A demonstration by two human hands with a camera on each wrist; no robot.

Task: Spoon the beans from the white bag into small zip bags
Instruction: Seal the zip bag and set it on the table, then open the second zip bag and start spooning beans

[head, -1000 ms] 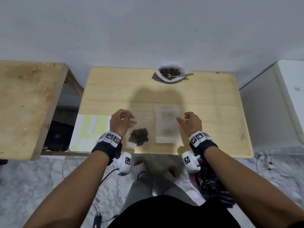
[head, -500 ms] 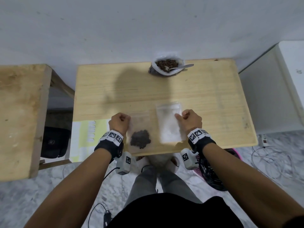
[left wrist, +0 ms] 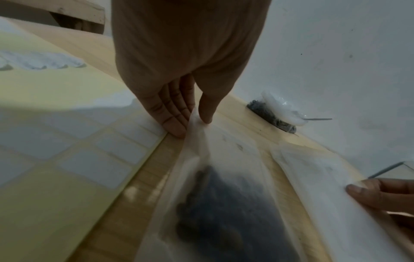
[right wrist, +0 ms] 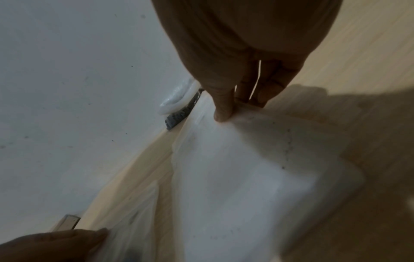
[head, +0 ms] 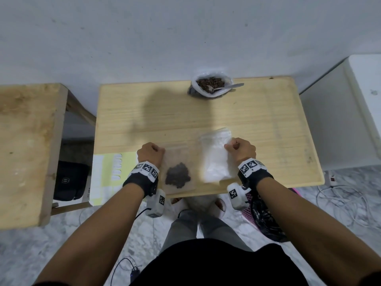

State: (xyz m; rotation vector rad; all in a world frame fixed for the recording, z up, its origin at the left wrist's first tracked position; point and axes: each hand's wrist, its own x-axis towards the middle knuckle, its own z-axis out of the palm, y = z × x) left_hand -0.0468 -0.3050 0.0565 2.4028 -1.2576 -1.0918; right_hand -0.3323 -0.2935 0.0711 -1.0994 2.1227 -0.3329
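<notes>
A white bag (head: 211, 84) of brown beans stands at the table's far edge, with a metal spoon (head: 228, 87) resting in it. Near the front edge lies a clear zip bag (head: 178, 175) holding a dark heap of beans. My left hand (head: 151, 152) pinches its upper left corner (left wrist: 193, 118) between thumb and fingers. Beside it on the right is an empty zip bag (head: 215, 154), cloudy white. My right hand (head: 240, 148) pinches that bag's right edge (right wrist: 233, 113) and holds it slightly raised.
The wooden table (head: 268, 124) stands against a grey wall. A yellow label sheet (head: 107, 168) hangs beside its left front corner. A second wooden surface (head: 26, 145) is at the left, a white cabinet (head: 354, 112) at the right. Cables and a dark bag lie on the marble floor.
Both hands have closed on the bags' edges. The empty bag has lifted and shifted slightly away from me; the head view has tilted, so the table sits lower in frame.
</notes>
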